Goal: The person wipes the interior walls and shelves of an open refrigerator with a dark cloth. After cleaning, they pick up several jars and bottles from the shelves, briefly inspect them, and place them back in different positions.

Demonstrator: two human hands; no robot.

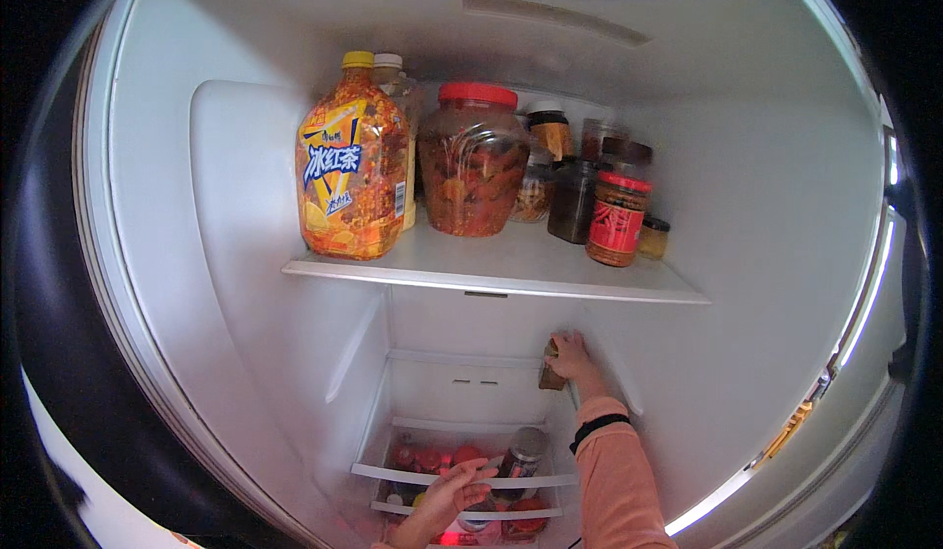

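Observation:
My right hand (568,355) reaches deep into the fridge below the upper shelf. Its fingers are closed on a brownish cloth (552,376), pressed against the back wall near the right corner. The cloth looks folded, and part of it is hidden by the fingers. My left hand (456,497) is held up in front of the lower shelves, palm partly turned up. Its fingers are stretched out, with nothing in them. Behind it lies a dark jar with a grey lid (527,451) among red items.
The upper shelf (511,279) carries a big orange drink bottle (356,171), a large red-lidded jar (471,171), a small red-lidded jar (618,220) and several other jars. Lower shelf edges (462,476) cross below. Fridge side walls (756,254) curve in on both sides.

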